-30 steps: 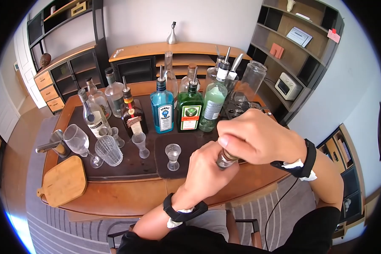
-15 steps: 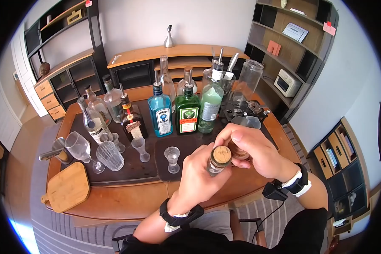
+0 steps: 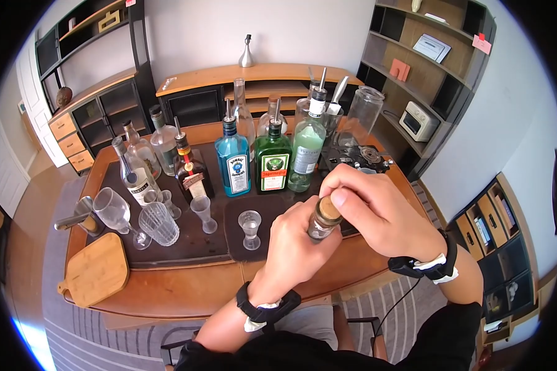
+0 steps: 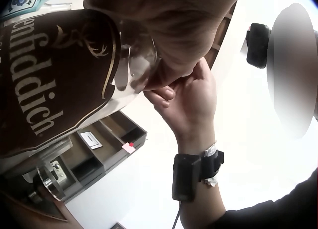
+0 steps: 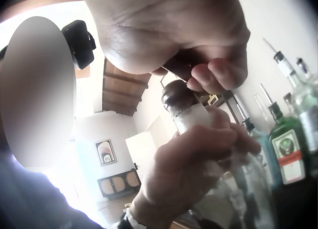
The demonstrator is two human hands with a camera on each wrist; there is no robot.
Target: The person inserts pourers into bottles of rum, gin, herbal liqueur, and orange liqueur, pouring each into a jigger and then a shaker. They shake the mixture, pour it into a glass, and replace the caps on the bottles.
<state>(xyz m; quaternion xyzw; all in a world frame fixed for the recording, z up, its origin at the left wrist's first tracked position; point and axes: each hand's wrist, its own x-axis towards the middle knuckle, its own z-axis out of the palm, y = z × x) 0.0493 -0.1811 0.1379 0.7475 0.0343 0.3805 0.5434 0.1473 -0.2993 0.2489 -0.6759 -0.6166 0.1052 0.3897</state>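
Around its neck my left hand [image 3: 294, 244] grips a clear glass bottle [image 3: 320, 227]. In the left wrist view its dark brown label [image 4: 54, 75] shows a stag and pale letters ending "enfiddich". A tan cork [image 3: 330, 207] sits at the bottle's mouth, under the thumb and bent index finger of my right hand [image 3: 377, 213]. From the right wrist view, the dark-rimmed neck [image 5: 180, 96] stands close below my right hand's curled fingers, where a dark piece [image 5: 185, 62] is partly hidden in the palm. A small glass jigger [image 3: 250, 229] holding clear liquid stands left of my left hand.
Across the table stand a blue gin bottle [image 3: 233, 161], a green Jägermeister bottle [image 3: 273, 157] and a pale bottle [image 3: 307, 151]. Several empty glasses, including a tumbler [image 3: 159, 222], are at left. A wooden board [image 3: 96, 269] lies at the front left edge.
My right hand lifted away from the bottle's top with a round brown piece, baring the cork. Now it is back over the neck, fingers at the cork. The left hand keeps its grip.
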